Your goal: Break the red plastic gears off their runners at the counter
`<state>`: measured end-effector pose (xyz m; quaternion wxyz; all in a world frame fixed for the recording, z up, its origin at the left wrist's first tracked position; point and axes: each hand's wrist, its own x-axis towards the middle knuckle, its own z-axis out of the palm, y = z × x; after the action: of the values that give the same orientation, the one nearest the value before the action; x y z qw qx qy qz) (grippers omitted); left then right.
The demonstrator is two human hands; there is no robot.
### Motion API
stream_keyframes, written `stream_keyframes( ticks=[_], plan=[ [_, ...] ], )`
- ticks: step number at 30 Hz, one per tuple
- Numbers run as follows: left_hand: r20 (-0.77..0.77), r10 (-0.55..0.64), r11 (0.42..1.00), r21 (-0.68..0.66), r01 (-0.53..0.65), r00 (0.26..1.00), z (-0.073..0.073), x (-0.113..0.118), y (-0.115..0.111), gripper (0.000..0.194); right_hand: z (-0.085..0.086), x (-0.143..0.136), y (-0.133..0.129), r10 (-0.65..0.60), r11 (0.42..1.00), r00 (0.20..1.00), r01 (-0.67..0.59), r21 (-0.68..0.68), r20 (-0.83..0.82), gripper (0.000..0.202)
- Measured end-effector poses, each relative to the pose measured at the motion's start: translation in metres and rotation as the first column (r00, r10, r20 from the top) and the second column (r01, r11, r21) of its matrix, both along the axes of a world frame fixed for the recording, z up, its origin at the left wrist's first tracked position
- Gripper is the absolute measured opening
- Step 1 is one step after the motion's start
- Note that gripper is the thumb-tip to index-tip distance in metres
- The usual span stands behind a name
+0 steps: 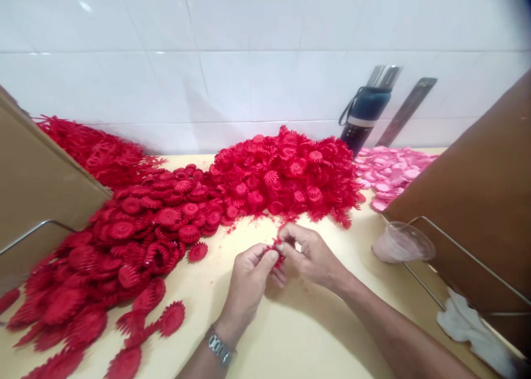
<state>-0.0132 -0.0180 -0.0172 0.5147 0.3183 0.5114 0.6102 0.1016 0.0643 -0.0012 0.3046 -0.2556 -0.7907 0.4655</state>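
Observation:
Between my two hands is a small red paper flower (277, 253), pinched by both sets of fingertips over the pale tabletop. My left hand (253, 268), with a metal watch on its wrist, is closed on its left side. From the right, my right hand (309, 254) grips the same flower with thumb and forefinger. The fingers cover most of it. Just beyond the hands rises a heap of red fringed flowers (290, 174). To the left spreads a pile of flat red discs with notched edges (124, 229).
Red strips (95, 152) lie heaped at the back left, pink discs (392, 174) at the back right. A dark blue bottle (367, 110) stands by the tiled wall. Brown panels (45, 169) flank the table. A plastic cup (400, 243) and white tissue (468, 323) are at the right.

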Motion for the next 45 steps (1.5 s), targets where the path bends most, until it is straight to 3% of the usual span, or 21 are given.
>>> stream_keyframes(
  ticks=[5, 9, 11, 13, 16, 19, 20, 22, 24, 26, 28, 31, 33, 35, 37, 40, 43, 45],
  plan=[
    [0.004, 0.087, 0.996, 0.017, -0.087, 0.996, 0.002, 0.004, 0.002, 0.021, -0.01, -0.003, 0.001, -0.179, 0.982, 0.982, 0.175, -0.073, -0.063, 0.012],
    [-0.005, 0.126, 0.992, 0.007, -0.126, 0.992, 0.002, 0.004, 0.001, 0.019, -0.012, 0.0, 0.011, -0.315, 0.949, 0.948, 0.314, -0.025, -0.046, 0.012],
    [-0.008, 0.151, 0.988, 0.017, -0.151, 0.989, 0.003, 0.004, 0.0, 0.018, -0.013, 0.005, 0.019, -0.432, 0.899, 0.902, 0.432, 0.073, -0.022, 0.011],
    [-0.002, 0.139, 0.99, 0.02, -0.139, 0.99, 0.003, 0.004, -0.001, 0.018, -0.015, 0.01, 0.028, -0.488, 0.851, 0.871, 0.459, 0.255, 0.059, 0.011],
    [0.012, 0.118, 0.993, 0.004, -0.118, 0.993, 0.002, 0.002, -0.001, 0.019, -0.02, 0.016, 0.037, -0.507, 0.761, 0.839, 0.329, 0.559, 0.198, 0.015],
    [0.011, 0.164, 0.986, -0.011, -0.164, 0.986, 0.001, 0.0, -0.001, 0.023, -0.021, 0.019, 0.039, -0.527, 0.688, 0.821, 0.261, 0.677, 0.219, 0.018],
    [0.013, 0.173, 0.985, -0.016, -0.172, 0.985, 0.002, -0.001, -0.001, 0.025, -0.019, 0.019, 0.038, -0.513, 0.701, 0.831, 0.26, 0.664, 0.216, 0.017],
    [0.015, 0.187, 0.982, -0.027, -0.187, 0.982, 0.003, -0.002, -0.001, 0.027, -0.013, 0.017, 0.033, -0.434, 0.79, 0.88, 0.268, 0.552, 0.195, 0.016],
    [0.0, 0.201, 0.979, -0.03, -0.201, 0.98, 0.003, -0.002, 0.0, 0.03, -0.006, 0.013, 0.024, -0.289, 0.912, 0.947, 0.226, 0.342, 0.144, 0.017],
    [-0.026, 0.206, 0.978, -0.023, -0.207, 0.978, 0.003, -0.002, 0.0, 0.034, 0.0, 0.008, 0.014, -0.11, 0.989, 0.991, 0.102, 0.105, 0.073, 0.019],
    [-0.046, 0.189, 0.982, -0.014, -0.19, 0.981, 0.0, -0.002, 0.0, 0.039, 0.004, 0.002, 0.005, 0.022, 0.997, 1.0, -0.021, -0.068, 0.017, 0.02],
    [-0.054, 0.167, 0.986, -0.013, -0.168, 0.984, -0.004, -0.001, 0.0, 0.043, 0.006, -0.003, -0.005, 0.152, 0.963, 0.987, -0.157, -0.218, -0.044, 0.022],
    [-0.052, 0.143, 0.99, -0.009, -0.144, 0.988, -0.005, -0.001, -0.001, 0.041, 0.007, -0.004, -0.007, 0.223, 0.931, 0.971, -0.24, -0.275, -0.091, 0.022],
    [-0.058, 0.095, 0.996, 0.004, -0.095, 0.994, -0.005, -0.001, -0.002, 0.036, 0.005, -0.004, -0.006, 0.227, 0.933, 0.969, -0.246, -0.262, -0.099, 0.021],
    [-0.076, 0.063, 0.998, 0.026, -0.061, 0.995, -0.005, -0.001, -0.003, 0.032, 0.001, -0.004, -0.004, 0.146, 0.968, 0.986, -0.159, -0.192, -0.081, 0.021],
    [-0.078, 0.12, 0.99, 0.08, -0.114, 0.99, -0.004, -0.002, -0.004, 0.03, -0.008, -0.001, 0.005, -0.073, 0.991, 0.992, 0.06, -0.121, -0.108, 0.022],
    [-0.066, 0.217, 0.969, 0.138, -0.206, 0.974, -0.003, -0.003, -0.005, 0.029, -0.013, 0.007, 0.02, -0.366, 0.931, 0.924, 0.365, -0.035, -0.113, 0.023],
    [-0.057, 0.209, 0.971, 0.133, -0.201, 0.976, -0.001, -0.004, -0.005, 0.027, -0.014, 0.014, 0.03, -0.474, 0.869, 0.88, 0.469, 0.158, -0.007, 0.022]
  ],
)
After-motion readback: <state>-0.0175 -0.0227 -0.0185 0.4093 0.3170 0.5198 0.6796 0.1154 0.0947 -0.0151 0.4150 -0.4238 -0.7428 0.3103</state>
